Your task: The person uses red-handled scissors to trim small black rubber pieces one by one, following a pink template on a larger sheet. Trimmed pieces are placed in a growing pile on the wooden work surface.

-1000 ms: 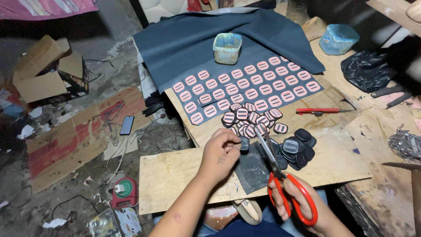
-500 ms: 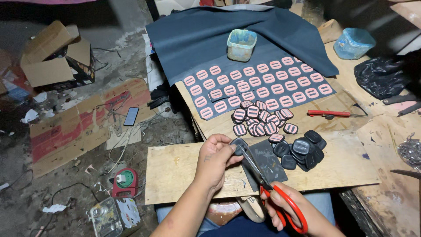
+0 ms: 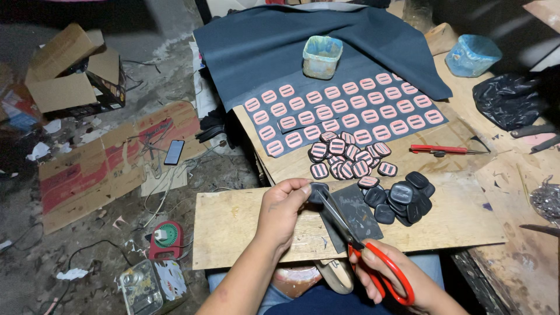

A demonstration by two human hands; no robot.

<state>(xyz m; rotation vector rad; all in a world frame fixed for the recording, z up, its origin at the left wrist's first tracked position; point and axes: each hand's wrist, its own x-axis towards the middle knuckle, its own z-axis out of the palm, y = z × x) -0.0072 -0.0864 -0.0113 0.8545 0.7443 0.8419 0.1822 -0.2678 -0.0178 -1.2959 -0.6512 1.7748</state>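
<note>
My left hand (image 3: 281, 210) pinches a small dark rounded patch (image 3: 318, 191) over a wooden board (image 3: 233, 224) on my lap. My right hand (image 3: 396, 281) grips red-handled scissors (image 3: 366, 252), whose blades reach up to that patch. A dark square scrap (image 3: 359, 213) lies under the blades. To the right sits a heap of dark cut patches (image 3: 403, 198). Above it is a pile of pink-striped patches (image 3: 349, 156). Rows of pink patches lie on a dark sheet (image 3: 326, 108) farther back.
A small plastic tub (image 3: 321, 56) stands on the dark cloth and a blue container (image 3: 472, 55) at the back right. A red-handled tool (image 3: 440, 150) lies on the table, a black bag (image 3: 506, 99) beyond it. Cardboard (image 3: 102, 163), a phone (image 3: 174, 151) and cables litter the floor at left.
Both hands have shifted slightly toward me on the board. The scissor blades have come onto the small patch held by my left hand.
</note>
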